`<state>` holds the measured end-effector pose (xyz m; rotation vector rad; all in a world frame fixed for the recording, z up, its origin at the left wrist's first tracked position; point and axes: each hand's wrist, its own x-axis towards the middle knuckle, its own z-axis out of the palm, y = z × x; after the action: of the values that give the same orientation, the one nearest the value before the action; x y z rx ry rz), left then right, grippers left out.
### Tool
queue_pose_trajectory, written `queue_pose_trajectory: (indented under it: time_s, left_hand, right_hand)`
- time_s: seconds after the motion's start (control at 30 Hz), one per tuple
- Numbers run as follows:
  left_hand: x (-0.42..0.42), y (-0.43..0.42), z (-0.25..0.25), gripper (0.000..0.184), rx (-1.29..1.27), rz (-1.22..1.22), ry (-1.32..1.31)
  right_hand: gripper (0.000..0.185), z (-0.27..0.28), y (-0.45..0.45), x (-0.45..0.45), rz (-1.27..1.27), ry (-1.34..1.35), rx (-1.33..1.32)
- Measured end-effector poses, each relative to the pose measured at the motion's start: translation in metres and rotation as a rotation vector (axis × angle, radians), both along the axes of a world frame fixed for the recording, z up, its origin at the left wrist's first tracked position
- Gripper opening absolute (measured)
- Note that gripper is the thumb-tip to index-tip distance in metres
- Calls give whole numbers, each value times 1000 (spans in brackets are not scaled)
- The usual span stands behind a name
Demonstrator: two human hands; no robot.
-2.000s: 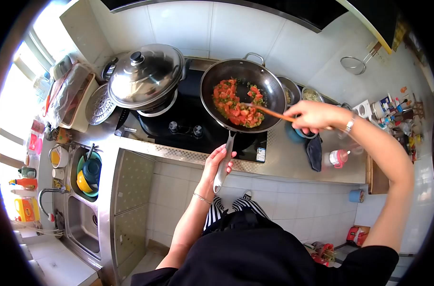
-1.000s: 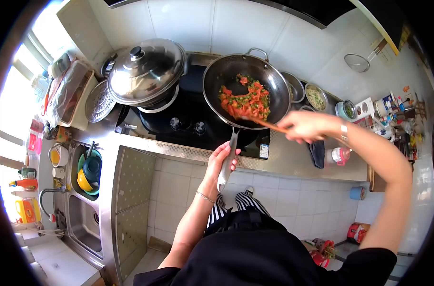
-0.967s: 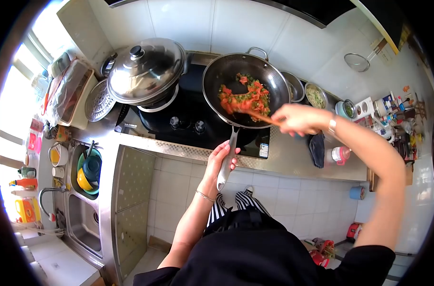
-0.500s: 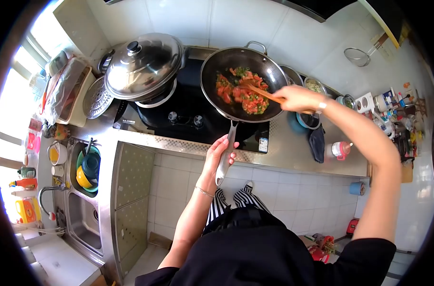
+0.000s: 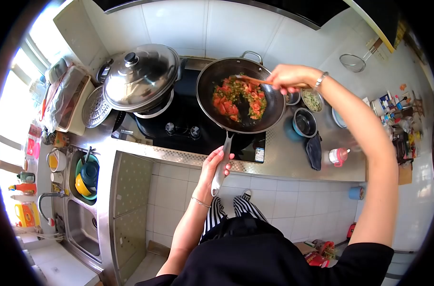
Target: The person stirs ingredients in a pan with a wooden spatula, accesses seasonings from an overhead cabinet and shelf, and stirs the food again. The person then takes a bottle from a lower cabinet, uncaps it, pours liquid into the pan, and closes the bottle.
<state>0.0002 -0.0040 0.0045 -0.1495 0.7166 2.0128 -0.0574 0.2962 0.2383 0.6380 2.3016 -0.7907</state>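
My left hand (image 5: 214,164) is closed round the grey handle of a dark wok (image 5: 274,107) on the right side of the black cooktop (image 5: 183,117). Above the wok's right rim, my right hand (image 5: 293,78) grips a wooden spatula (image 5: 255,80). The spatula's tip reaches into the far part of the food. Chopped tomato pieces (image 5: 224,106) mixed with green bits lie in the wok, with a dark bare strip of pan showing between two portions.
A large lidded steel pot (image 5: 141,78) stands on the left burner. Right of the wok are a dark bowl (image 5: 304,122), a bowl of pale green shreds (image 5: 312,101), a dark cloth (image 5: 313,152) and a pink-capped bottle (image 5: 338,156). A sink (image 5: 81,229) lies at left.
My right hand has lifted slightly and the spatula tip has moved to the far side of the wok. The tomato mixture has spread into two portions. My left hand keeps its hold.
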Motion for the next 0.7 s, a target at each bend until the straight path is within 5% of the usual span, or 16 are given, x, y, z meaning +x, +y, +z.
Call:
queue_pose_trajectory:
  time_s: [0.07,0.1,0.23,0.43,0.57,0.7]
  left_hand:
    - [0,-1,-1,38,7,-10,19]
    - [2,-1,-1,38,4,-14,16]
    - [1,-1,0,38,1,-6,30]
    - [0,0,0,36,4,-12,4]
    - [0,-1,1,35,4,-6,-11]
    - [0,0,-3,36,-1,-9,12]
  right_hand:
    - [46,-31,-2,-12,-28,105,22]
    - [18,-51,-1,-13,2,141,34]
    - [30,-54,-13,48,120,102,133]
    - [44,38,-8,130,523,19,305]
    - [34,-7,-5,110,535,-123,266]
    - [28,-17,4,69,-30,-59,-20]
